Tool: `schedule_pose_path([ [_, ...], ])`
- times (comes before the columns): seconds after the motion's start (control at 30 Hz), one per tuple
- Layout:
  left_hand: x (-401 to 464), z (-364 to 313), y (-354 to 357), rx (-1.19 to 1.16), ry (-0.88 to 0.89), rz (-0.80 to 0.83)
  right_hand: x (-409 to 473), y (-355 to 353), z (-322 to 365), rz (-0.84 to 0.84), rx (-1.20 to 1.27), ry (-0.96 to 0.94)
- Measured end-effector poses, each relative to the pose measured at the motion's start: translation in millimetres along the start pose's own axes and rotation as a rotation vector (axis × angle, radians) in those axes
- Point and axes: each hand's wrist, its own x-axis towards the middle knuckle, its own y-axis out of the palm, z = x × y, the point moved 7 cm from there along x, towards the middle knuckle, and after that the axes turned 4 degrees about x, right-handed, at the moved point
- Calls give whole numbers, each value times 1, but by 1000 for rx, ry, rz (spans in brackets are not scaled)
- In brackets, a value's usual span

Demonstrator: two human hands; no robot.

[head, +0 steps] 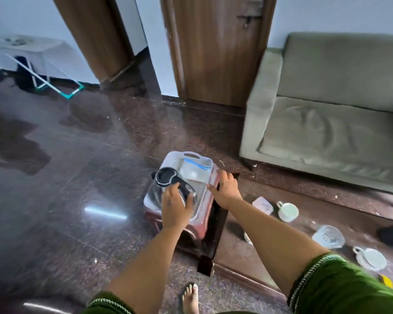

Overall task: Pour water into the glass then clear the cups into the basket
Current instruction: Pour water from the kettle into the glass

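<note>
As gripped, jug (168, 189) upright, lid skyward.

glossy stone floor (77, 177), perforated plastic basket (204, 207), seemingly clear glass jug (154, 193).

Two cups (288, 211) (371, 258), one glass (329, 236), one basket (204, 207), one jug (168, 184), two hands (177, 203) (227, 189).

White perforated basket (201, 208), black-lidded clear jug (166, 177), white cups (288, 211), olive-green sofa (340, 123), brown speckled floor (77, 177), green sleeves (340, 288) with pale embroidered trim.
</note>
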Motion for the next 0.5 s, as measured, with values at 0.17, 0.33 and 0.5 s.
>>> schedule_pose_path([
  [0.17,26,81,-14,11,-158,77,35,70,23,166,73,155],
  [0.33,50,115,1,12,-191,200,64,107,29,250,-26,181],
  [0.5,72,130,22,-4,-183,315,78,127,17,280,-50,232],
])
